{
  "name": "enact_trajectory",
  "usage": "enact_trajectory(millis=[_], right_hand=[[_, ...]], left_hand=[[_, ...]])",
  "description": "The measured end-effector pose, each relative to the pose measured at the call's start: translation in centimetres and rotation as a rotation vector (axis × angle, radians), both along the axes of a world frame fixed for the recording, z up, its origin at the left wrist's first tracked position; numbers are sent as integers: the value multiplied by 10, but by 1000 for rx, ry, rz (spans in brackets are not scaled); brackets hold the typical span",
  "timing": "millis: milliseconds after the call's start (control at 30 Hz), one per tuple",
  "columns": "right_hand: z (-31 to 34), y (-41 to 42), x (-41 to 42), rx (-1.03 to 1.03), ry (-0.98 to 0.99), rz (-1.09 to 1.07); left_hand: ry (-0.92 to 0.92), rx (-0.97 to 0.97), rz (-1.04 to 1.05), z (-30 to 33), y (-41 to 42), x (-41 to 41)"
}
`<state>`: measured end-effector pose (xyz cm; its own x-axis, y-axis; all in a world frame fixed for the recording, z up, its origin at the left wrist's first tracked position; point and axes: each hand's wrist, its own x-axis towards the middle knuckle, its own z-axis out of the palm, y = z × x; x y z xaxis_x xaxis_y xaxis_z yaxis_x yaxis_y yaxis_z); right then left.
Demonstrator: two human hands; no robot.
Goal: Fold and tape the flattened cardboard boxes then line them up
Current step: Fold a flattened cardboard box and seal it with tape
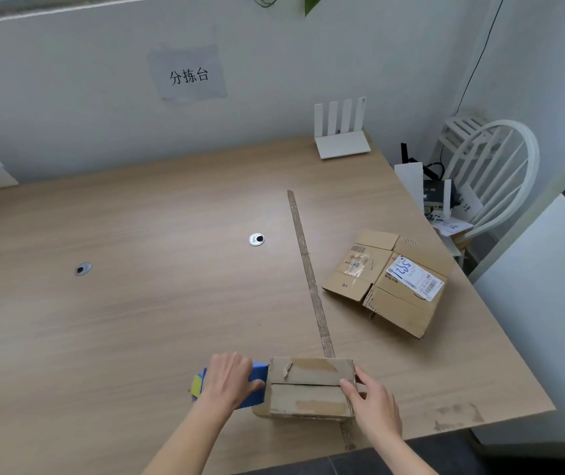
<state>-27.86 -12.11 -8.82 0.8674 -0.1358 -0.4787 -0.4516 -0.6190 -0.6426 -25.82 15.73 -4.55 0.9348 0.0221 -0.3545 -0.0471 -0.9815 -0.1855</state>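
Note:
A small folded cardboard box [310, 389] stands near the table's front edge, its two top flaps meeting in a seam. My left hand [228, 380] grips a blue tape dispenser [256, 385] pressed against the box's left side. My right hand [371, 401] holds the box's right end, thumb on the top flap and fingers round the side. A flattened cardboard box [389, 281] with a white shipping label lies to the right on the wooden table [137, 303].
A strip of brown tape [310, 275] runs down the table from the middle toward the box. Two cable grommets [256, 239] sit in the tabletop. A white router [341, 132] stands at the back; a white chair [493, 173] with devices is at the right.

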Motion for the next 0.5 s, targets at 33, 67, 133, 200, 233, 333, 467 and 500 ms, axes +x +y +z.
enact_trajectory(millis=[33, 67, 133, 200, 233, 333, 467, 500], right_hand=[[-1, -2, -1, 4, 0, 0], [-2, -5, -1, 7, -1, 2], [-3, -9, 1, 3, -2, 7], [-2, -8, 5, 10, -2, 29], [0, -6, 6, 12, -7, 41], [4, -1, 13, -15, -31, 52], [5, 4, 30, -61, -54, 81], [4, 6, 34, -71, -60, 104]], left_hand=[[-7, -6, 9, -6, -1, -1], [-27, -17, 29, -11, 0, -3], [-78, -44, 73, -18, 7, -9], [-139, -93, 144, -28, 21, -20], [-179, -122, 181, -34, 30, -25], [-231, -180, 299, -56, 56, -41], [-192, -224, 378, -90, 82, -62], [-187, -227, 403, -95, 83, -66]])
